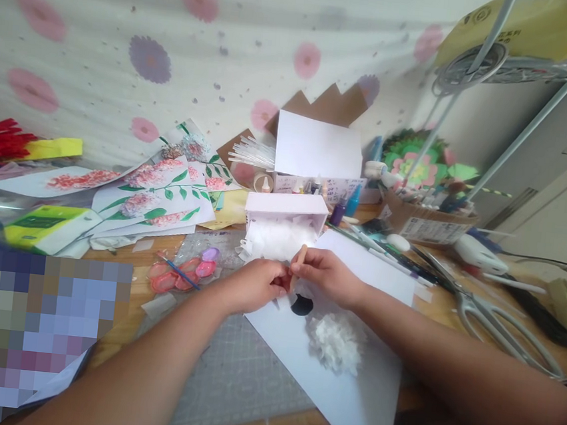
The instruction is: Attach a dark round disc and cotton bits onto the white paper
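In the middle of the head view, my left hand [259,284] and my right hand [330,276] meet with their fingertips pinched close together. Between the right fingers a short tan stick [301,256], apparently wooden, stands nearly upright. A small white strip [283,303] shows just below my left fingertips; whether the left fingers grip it or the stick's lower part is hidden. Right under the hands, a round black piece [301,304] lies on the white paper sheet [369,408]. A pile of crumpled white tissue petals [338,341] rests on that sheet, below my right wrist.
Behind the hands stands a white box [287,204] holding white tissue pieces [281,237]. A grey cutting mat [227,381] lies under the sheet. Left are a pink paint palette [171,278] and flower paintings [165,194]; right, large scissors [484,312] and a cardboard box [427,228].
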The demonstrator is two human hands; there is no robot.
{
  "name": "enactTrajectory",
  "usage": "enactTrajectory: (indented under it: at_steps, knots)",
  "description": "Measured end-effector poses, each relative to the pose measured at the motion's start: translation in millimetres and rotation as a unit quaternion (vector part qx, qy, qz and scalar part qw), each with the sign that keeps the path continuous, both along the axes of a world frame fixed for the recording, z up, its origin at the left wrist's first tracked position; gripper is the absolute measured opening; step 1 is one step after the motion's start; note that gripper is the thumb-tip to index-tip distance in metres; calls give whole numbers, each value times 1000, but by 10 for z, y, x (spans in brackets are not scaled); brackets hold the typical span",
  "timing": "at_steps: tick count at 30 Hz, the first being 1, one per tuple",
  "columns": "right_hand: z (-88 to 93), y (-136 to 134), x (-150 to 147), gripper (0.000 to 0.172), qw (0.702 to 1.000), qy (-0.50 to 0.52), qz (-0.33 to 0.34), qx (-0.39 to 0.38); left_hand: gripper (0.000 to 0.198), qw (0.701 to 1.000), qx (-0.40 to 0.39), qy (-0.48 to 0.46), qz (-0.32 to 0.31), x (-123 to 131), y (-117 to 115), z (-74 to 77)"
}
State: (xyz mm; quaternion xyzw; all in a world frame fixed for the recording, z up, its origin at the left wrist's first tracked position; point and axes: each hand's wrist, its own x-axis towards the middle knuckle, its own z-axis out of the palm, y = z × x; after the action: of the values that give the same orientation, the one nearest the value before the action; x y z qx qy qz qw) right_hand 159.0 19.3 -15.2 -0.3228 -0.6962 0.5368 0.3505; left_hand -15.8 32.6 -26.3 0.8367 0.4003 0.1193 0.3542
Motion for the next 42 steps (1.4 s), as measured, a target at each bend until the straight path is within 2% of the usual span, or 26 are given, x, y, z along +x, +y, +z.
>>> enactTrajectory:
  at_steps: [8,19,27,31,35,37,39,42]
  knots:
    - [-30,8,12,29,995,-74,-12,72,12,999,26,12,22,-14,5,-55]
    - [-30,22,46,18,971,-173,-23,166,13,999,45,11,16,-4,-22,-11]
    - [25,-18,-12,15,954,-223,-8,200,14,999,37,9,15,-11,2,-41]
    - [8,0,2,17,973,-171,-18,154,10,998,43,5,37,-30,23,-41]
    - [2,45,83,23,994,-49,-87,48,11,990,86,5,114,-110,107,-10]
    - [22,67,141,27,992,15,-122,15,9,979,120,11,162,-167,163,9]
    - [48,83,203,29,988,45,-147,17,6,968,152,22,200,-216,206,25]
    - [74,89,293,28,981,69,-181,17,6,958,188,37,212,-245,218,29]
